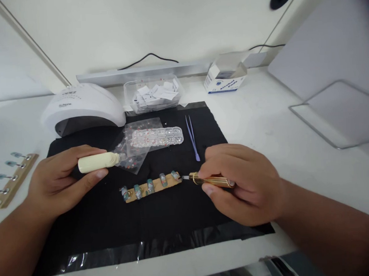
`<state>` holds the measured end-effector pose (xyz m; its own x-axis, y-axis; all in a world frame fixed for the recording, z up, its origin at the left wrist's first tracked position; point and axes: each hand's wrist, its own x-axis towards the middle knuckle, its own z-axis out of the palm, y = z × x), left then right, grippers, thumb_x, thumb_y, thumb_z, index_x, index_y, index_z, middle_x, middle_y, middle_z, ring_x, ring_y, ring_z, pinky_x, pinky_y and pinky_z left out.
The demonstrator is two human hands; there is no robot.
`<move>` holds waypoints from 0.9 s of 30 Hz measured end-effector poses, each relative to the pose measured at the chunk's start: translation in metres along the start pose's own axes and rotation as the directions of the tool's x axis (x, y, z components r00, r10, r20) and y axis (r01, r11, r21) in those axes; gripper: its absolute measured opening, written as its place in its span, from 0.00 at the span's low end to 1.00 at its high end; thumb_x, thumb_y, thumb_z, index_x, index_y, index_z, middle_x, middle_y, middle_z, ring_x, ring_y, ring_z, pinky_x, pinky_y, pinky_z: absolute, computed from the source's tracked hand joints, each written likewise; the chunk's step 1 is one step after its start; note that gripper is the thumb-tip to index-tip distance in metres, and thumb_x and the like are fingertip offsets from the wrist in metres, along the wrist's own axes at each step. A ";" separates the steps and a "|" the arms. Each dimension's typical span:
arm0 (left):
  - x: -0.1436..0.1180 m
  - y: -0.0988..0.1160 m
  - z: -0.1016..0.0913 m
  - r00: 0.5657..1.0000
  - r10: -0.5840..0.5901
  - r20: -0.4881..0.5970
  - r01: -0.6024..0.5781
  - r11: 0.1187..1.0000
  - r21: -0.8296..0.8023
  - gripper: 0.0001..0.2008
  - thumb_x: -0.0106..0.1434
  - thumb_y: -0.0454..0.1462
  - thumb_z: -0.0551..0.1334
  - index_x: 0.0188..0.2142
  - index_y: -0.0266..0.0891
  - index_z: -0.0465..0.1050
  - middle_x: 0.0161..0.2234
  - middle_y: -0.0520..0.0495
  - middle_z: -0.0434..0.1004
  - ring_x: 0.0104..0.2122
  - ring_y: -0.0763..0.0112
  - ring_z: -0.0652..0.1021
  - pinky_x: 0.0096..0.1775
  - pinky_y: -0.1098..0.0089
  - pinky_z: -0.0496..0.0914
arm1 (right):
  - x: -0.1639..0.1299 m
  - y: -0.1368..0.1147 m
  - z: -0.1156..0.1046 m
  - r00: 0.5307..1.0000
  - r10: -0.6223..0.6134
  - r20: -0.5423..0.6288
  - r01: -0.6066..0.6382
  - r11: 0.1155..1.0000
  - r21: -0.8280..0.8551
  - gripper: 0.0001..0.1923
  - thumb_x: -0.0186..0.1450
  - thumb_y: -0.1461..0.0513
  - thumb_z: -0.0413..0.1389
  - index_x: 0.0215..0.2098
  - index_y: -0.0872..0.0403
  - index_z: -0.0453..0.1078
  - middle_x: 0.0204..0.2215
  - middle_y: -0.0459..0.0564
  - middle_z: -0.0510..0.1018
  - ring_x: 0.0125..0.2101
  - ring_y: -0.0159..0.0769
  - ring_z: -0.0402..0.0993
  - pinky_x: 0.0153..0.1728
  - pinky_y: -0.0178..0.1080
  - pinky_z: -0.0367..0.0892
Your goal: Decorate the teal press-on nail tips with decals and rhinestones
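Head view: left grip (60, 181) clamps a cylindrical cream bottle (94, 163), right grip (245, 184) a gold-handled brush (215, 181); wobbling could smear the glossy teal nail (174, 174).

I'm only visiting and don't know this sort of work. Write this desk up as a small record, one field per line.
Left grip: pale yellow bottle, neck pointing right
Right grip: gold brush, tip by the rightmost nail; contact unclear
Middle: tan strip bearing five decorated nails
Beyond strip: clear case, purple tweezers
Far left: second strip with nails
Back: white lamp, packets in a tub, alcohol pads box
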<state>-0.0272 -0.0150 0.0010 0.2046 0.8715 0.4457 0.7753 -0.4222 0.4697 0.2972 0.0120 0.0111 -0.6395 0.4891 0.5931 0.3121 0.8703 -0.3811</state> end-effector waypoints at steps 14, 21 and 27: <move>0.001 -0.003 -0.001 0.999 0.045 0.007 -0.045 0.999 0.009 0.09 0.62 0.38 0.64 0.43 0.45 0.75 0.37 0.55 0.81 0.31 0.75 0.79 0.34 0.77 0.72 | 0.002 0.001 -0.002 0.999 0.034 -0.015 -0.033 0.996 0.084 0.08 0.59 0.71 0.50 0.30 0.52 0.60 0.20 0.40 0.61 0.20 0.28 0.56 0.22 0.35 0.54; 0.000 -0.002 -0.001 1.000 0.001 0.005 -0.001 1.000 0.015 0.09 0.61 0.39 0.64 0.43 0.46 0.76 0.37 0.54 0.82 0.31 0.72 0.79 0.34 0.73 0.72 | 0.001 0.002 -0.001 0.999 0.016 0.031 -0.019 0.995 0.096 0.08 0.58 0.70 0.49 0.29 0.51 0.58 0.19 0.40 0.62 0.20 0.30 0.56 0.22 0.35 0.54; -0.002 -0.001 0.000 1.000 -0.010 -0.019 0.010 1.000 0.004 0.10 0.61 0.39 0.65 0.43 0.46 0.76 0.38 0.55 0.82 0.32 0.72 0.80 0.35 0.73 0.72 | 0.001 0.001 -0.001 0.999 0.041 0.003 -0.041 0.996 0.076 0.08 0.60 0.70 0.50 0.30 0.51 0.60 0.20 0.40 0.61 0.20 0.28 0.55 0.22 0.36 0.53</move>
<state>-0.0283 -0.0159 -0.0004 0.1855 0.8709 0.4550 0.7798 -0.4123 0.4711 0.2976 0.0134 0.0125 -0.6286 0.5242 0.5745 0.2840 0.8424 -0.4580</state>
